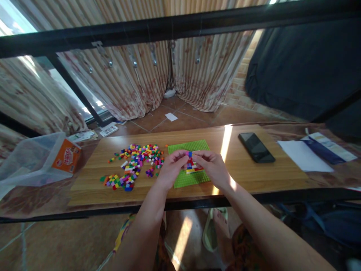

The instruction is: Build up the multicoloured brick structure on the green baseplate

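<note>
My left hand (173,165) and my right hand (212,165) meet over a green studded baseplate (180,183). Pinched between their fingertips are small toy building bricks (190,154), one blue and one purple-pink. Which hand grips which brick is hard to make out. Just below the fingers, a low built-up group of red, white, yellow and blue bricks (194,170) rests on the baseplate, partly hidden by both hands. To the left on the wooden board lies a loose spread of multicoloured bricks (141,156), with a smaller cluster (118,182) nearer the front edge.
A black phone (256,147) lies on the board at the right, with white paper (304,155) and a blue-and-white leaflet (328,146) beyond it. At the far left a clear plastic tub (36,156) with an orange label lies on its side. A dark metal rail (180,24) crosses behind.
</note>
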{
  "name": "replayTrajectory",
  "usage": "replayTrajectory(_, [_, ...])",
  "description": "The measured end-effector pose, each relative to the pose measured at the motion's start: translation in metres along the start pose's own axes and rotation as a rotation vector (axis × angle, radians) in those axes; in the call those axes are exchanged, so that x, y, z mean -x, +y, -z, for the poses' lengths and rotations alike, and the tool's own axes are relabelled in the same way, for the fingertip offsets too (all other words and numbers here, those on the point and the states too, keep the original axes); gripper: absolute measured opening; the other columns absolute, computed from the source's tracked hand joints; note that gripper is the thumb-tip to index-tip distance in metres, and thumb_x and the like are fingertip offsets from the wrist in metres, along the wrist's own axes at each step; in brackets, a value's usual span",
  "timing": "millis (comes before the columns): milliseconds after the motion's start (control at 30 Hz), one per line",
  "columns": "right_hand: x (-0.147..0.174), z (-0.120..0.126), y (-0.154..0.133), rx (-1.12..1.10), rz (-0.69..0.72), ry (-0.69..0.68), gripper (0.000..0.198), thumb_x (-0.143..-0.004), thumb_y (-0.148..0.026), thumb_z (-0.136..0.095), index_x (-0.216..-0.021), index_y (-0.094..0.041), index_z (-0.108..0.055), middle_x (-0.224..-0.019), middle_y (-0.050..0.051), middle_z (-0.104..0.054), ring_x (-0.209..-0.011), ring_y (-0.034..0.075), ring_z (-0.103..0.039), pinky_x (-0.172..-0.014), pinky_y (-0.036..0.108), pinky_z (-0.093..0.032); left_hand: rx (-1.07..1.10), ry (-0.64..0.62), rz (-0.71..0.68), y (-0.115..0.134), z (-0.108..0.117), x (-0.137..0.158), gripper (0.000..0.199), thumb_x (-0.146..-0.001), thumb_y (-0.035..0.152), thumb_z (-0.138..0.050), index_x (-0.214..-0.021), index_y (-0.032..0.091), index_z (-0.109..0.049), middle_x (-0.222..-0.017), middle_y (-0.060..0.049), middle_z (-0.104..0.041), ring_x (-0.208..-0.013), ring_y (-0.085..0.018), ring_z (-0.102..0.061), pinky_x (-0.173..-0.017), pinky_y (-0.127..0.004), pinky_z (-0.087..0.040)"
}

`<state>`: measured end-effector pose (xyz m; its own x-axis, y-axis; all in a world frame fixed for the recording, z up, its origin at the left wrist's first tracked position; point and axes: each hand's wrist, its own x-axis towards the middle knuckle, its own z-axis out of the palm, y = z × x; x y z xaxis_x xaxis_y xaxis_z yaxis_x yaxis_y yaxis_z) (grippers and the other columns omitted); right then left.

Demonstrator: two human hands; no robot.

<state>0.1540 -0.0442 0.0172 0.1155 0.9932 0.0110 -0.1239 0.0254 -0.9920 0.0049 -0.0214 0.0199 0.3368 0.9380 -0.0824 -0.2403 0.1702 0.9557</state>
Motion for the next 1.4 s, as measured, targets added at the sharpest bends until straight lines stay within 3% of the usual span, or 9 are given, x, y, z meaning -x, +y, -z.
replayTrajectory(133, [0.002, 0.004, 0.002, 0.015, 0.015, -0.036, 0.025, -0.07, -0.042, -0.078, -0.082, -0.02, -0.077, -0.076, 0.002, -0.074, -0.064, 0.012, -0.06, -0.06, 0.025, -0.048, -0.104, 0.022, -0.045, -0.003, -0.006, 0.0, 0.02, -0.076, 0.033, -0.069, -0.08, 0.015, -0.063, -0.061, 0.004, -0.053, -0.057, -0.007, -0.046, -0.058, -0.021, -0.037])
replayTrajectory(267, [0.001, 0.011, -0.005, -0.023, -0.008, -0.059, 0.026, -0.068, -0.042, -0.08, -0.079, -0.019, -0.077, -0.063, 0.0, -0.068, -0.055, 0.009, -0.053, -0.053, 0.024, -0.044, 0.047, -0.003, 0.022, -0.005, -0.01, 0.0, 0.023, -0.073, 0.034, -0.073, -0.082, 0.015, -0.063, -0.061, 0.004, -0.054, -0.056, -0.007, -0.047, -0.058, -0.02, -0.038])
replayTrajectory(367, [-0.007, 0.026, -0.01, -0.034, 0.012, 0.021, 0.025, -0.065, -0.042, -0.081, -0.075, -0.019, -0.075, -0.057, -0.001, -0.063, -0.051, 0.009, -0.049, -0.051, 0.025, -0.043, 0.167, 0.014, 0.067, -0.004, -0.007, -0.001, 0.027, -0.067, 0.031, -0.079, -0.081, 0.015, -0.063, -0.064, 0.004, -0.057, -0.055, -0.005, -0.047, -0.057, -0.02, -0.04])
replayTrajectory(533, [-0.022, 0.057, -0.005, 0.156, 0.065, 0.195, 0.024, -0.063, -0.039, -0.078, -0.073, -0.018, -0.074, -0.055, -0.001, -0.06, -0.051, 0.009, -0.049, -0.049, 0.024, -0.041, 0.201, 0.279, 0.053, 0.003, 0.008, -0.008, 0.028, -0.061, 0.027, -0.081, -0.078, 0.014, -0.063, -0.07, 0.002, -0.063, -0.053, -0.004, -0.048, -0.053, -0.018, -0.039])
replayTrajectory(633, [-0.025, 0.065, 0.005, 0.299, 0.065, 0.185, 0.023, -0.068, -0.037, -0.073, -0.078, -0.016, -0.076, -0.06, 0.001, -0.066, -0.054, 0.011, -0.054, -0.052, 0.026, -0.043, 0.173, 0.383, 0.065, 0.006, 0.014, -0.009, 0.025, -0.06, 0.026, -0.08, -0.075, 0.014, -0.064, -0.067, 0.002, -0.062, -0.051, -0.004, -0.047, -0.051, -0.017, -0.038])
replayTrajectory(800, [-0.021, 0.063, 0.01, 0.624, 0.144, 0.117, 0.019, -0.077, -0.03, -0.064, -0.084, -0.019, -0.078, -0.08, 0.004, -0.076, -0.071, 0.018, -0.067, -0.07, 0.033, -0.052, 0.127, 0.329, 0.078, 0.003, 0.012, -0.007, 0.024, -0.06, 0.027, -0.08, -0.073, 0.014, -0.065, -0.067, 0.001, -0.064, -0.051, -0.004, -0.047, -0.051, -0.018, -0.038])
replayTrajectory(1033, [-0.02, 0.059, 0.006, 0.949, 0.196, 0.083, 0.017, -0.083, -0.023, -0.062, -0.083, -0.019, -0.079, -0.081, 0.003, -0.076, -0.076, 0.019, -0.069, -0.075, 0.031, -0.053, 0.069, 0.306, 0.079, 0.002, 0.01, -0.007, 0.021, -0.061, 0.026, -0.077, -0.072, 0.013, -0.065, -0.068, 0.0, -0.065, -0.05, -0.004, -0.047, -0.052, -0.018, -0.037])
replayTrajectory(1400, [-0.019, 0.055, 0.004, 1.078, 0.213, -0.091, 0.025, -0.088, -0.018, -0.055, -0.093, -0.023, -0.08, -0.094, 0.003, -0.077, -0.083, 0.018, -0.071, -0.076, 0.027, -0.052, 0.038, 0.305, 0.073, 0.001, 0.009, -0.006, 0.017, -0.063, 0.024, -0.075, -0.072, 0.014, -0.065, -0.068, 0.0, -0.066, -0.05, -0.004, -0.047, -0.052, -0.019, -0.036])
